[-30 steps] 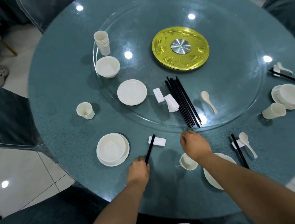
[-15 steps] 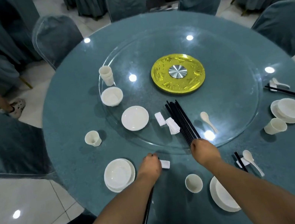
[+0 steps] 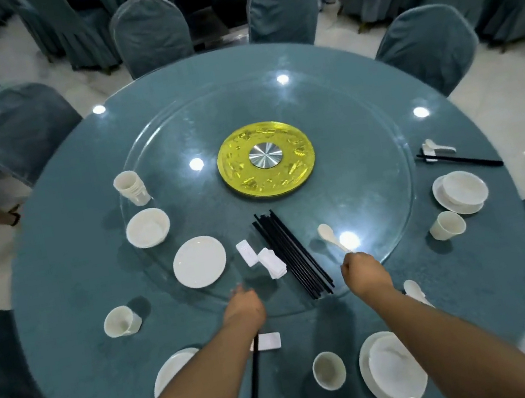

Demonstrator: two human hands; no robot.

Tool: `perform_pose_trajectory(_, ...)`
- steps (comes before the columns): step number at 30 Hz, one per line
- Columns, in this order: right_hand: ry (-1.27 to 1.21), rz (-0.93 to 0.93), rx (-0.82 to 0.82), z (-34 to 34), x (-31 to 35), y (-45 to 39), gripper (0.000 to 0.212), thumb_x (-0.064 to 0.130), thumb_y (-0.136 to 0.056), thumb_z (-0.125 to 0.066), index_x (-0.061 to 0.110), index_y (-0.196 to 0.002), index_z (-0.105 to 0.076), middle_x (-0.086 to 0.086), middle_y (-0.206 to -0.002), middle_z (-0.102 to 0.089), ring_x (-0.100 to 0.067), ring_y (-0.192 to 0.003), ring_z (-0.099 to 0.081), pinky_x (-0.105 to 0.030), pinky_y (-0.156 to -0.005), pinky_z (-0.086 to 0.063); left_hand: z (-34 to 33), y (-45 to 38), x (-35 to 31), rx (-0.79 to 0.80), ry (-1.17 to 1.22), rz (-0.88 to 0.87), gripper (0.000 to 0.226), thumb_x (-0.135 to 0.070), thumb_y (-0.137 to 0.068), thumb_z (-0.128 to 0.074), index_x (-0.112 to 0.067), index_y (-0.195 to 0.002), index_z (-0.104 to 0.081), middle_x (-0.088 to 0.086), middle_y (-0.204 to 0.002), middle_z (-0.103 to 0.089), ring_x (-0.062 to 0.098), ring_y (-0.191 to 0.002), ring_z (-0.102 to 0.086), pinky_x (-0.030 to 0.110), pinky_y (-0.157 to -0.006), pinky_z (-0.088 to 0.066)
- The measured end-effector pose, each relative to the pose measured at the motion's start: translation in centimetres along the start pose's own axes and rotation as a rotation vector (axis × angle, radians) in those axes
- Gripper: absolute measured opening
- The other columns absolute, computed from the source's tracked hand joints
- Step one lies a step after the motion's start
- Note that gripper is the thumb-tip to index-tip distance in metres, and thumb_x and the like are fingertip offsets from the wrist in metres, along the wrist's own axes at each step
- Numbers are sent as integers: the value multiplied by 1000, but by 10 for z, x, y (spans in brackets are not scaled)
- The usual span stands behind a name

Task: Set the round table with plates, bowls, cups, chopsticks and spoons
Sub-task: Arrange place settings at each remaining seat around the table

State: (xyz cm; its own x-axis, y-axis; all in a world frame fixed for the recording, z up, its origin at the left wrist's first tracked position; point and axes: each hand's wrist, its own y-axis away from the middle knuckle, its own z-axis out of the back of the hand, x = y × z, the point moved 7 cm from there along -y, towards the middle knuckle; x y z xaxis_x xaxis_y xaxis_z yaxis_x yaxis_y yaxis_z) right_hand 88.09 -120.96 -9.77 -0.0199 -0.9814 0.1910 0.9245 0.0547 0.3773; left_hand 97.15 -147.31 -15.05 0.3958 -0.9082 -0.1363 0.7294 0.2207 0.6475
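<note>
Right hand point(image 3: 365, 273) pinches spoon point(image 3: 332, 242) handle on the glass turntable point(image 3: 389, 177); left hand point(image 3: 242, 306) grip: cannot tell. Near-edge cup point(image 3: 329, 370) empty; bowl point(image 3: 398, 374) sits in plate point(image 3: 365, 365).

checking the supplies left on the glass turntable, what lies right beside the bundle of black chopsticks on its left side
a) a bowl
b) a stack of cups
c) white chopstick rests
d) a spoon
c: two white chopstick rests lie against the left side of the black chopsticks on the turntable.
</note>
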Motion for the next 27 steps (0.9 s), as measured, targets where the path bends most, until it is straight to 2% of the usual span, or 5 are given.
perform_pose_trajectory(3,-17,-69,19,-4,-15,-12,26,23,-100,-44,8,-102,-64,-10,-97,-65,-27,-80,-60,-29,-65,-44,-10,-10,7,51,-110,17,64,-14,-98,-37,-13,-156,-11,20,-162,5,36,-150,4,45,-122,-13)
perform_pose_trajectory(7,-60,-159,12,-9,-31,-35,22,21,-97,-47,7,-100,-63,-8,-89,-57,-26,-75,-53,-31,-67,-43,-20,-18,10,65,-147,29,74,-10,-96,-41,-19,-157,-1,16,-161,16,39,-148,9,49,-120,-18)
perform_pose_trajectory(13,-101,-163,14,-15,-27,-62,25,27,-98,-49,6,-102,-61,-11,-100,-54,-33,-88,-60,-39,-76,-52,-14,-30,9,114,-233,27,75,-6,-94,-40,-20,-157,-3,16,-162,15,38,-149,4,47,-119,-22)
perform_pose_trajectory(19,-73,-133,42,-28,-22,-73,22,22,-99,-50,5,-100,-64,-7,-88,-50,-29,-77,-56,-36,-71,-50,-10,-36,14,142,-261,26,72,-12,-95,-44,-21,-157,-9,16,-162,10,38,-149,-2,48,-117,-25)
perform_pose_trajectory(27,-91,-141,42,-30,-24,-72,21,16,-97,-53,2,-97,-69,-9,-85,-52,-29,-73,-54,-32,-68,-45,-12,-37,14,161,-256,25,68,-16,-95,-42,-19,-156,-12,19,-162,8,40,-148,-4,50,-117,-25)
